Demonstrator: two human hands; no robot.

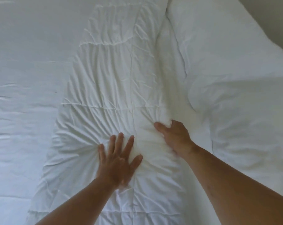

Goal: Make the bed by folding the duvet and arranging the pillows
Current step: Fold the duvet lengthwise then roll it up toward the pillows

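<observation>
Your left hand pressed flat, fingers spread, on the duvet; your right hand gripped a fold of it, fingertips buried in fabric.

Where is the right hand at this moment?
In the head view the right hand is just right of centre, gripping a bunch of the duvet, between the flat left hand and the puffy bedding at right.
</observation>
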